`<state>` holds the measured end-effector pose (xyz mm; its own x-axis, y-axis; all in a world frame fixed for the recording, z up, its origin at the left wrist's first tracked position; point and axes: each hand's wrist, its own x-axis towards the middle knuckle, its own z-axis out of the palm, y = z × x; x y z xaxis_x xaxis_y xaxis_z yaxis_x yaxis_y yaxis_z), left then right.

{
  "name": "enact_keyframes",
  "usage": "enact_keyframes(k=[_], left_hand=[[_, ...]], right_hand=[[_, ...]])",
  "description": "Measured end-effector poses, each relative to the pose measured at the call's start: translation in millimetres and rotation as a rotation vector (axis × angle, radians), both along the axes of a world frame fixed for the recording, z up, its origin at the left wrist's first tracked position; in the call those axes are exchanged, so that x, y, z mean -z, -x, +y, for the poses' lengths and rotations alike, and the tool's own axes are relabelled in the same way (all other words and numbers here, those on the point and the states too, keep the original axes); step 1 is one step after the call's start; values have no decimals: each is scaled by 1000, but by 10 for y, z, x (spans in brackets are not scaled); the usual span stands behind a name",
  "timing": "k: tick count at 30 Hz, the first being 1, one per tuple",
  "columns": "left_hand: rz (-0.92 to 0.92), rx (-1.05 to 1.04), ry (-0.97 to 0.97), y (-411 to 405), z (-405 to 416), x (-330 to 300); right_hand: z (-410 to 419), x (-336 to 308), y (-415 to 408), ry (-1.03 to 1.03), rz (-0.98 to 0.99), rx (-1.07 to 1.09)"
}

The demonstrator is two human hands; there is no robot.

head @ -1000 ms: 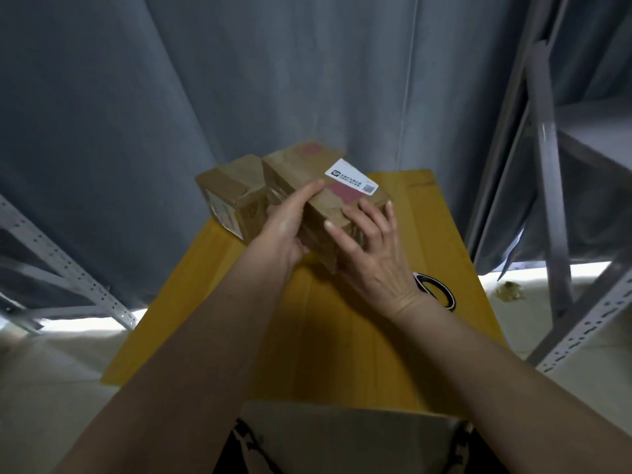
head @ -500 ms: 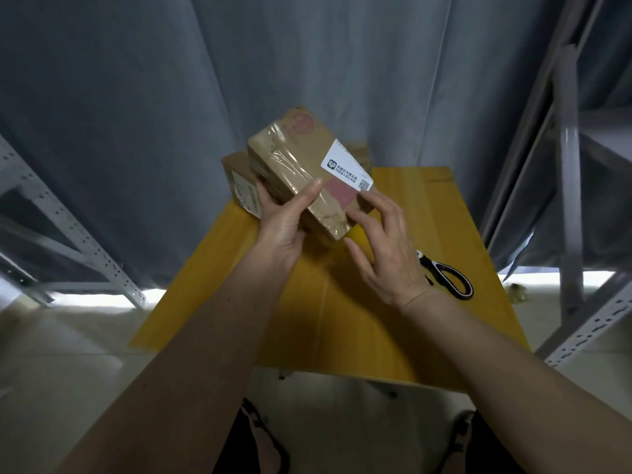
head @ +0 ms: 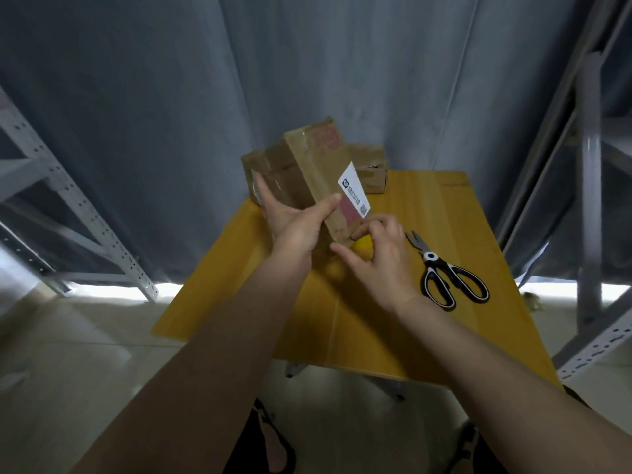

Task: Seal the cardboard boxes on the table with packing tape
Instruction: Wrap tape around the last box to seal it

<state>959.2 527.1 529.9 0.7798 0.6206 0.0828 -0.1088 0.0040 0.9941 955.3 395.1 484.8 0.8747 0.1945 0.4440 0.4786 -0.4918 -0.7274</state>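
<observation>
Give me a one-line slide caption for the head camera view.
Left hand grips a labelled cardboard box tilted above the yellow table while the right hand picks at its lower corner; scissors lie alongside.

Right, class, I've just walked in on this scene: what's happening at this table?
A person is handling a cardboard box above a yellow table. The left hand grips the box and holds it tilted up on end, while the right hand picks at its lower corner with its fingertips. A second box sits at the table's far edge, and scissors lie to the right. No roll of tape is visible.
</observation>
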Motion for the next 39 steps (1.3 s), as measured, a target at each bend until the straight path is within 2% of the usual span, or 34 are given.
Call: enact_keyframes(k=[4, 7, 12, 16, 20, 23, 29, 34, 39], left_hand=[[314, -192, -302, 8, -13, -101], [401, -225, -396, -3, -11, -101], [474, -241, -468, -8, -25, -65], [484, -229, -412, 4, 13, -6], [379, -275, -322, -6, 34, 79], [298, -237, -217, -29, 40, 120], [269, -207, -75, -35, 93, 156], [233, -163, -25, -78, 171, 107], [111, -55, 206, -190, -21, -173]], right_hand=[[146, -40, 32, -159, 281, -45], [228, -81, 37, -260, 364, -43], [323, -84, 100, -273, 405, -92], [236, -74, 89, -403, 483, -109], [220, -72, 92, -482, 532, -127], [237, -26, 82, -502, 540, -109], [280, 36, 54, -440, 533, -128], [221, -11, 55, -361, 419, -127], [126, -252, -77, -361, 201, -60]])
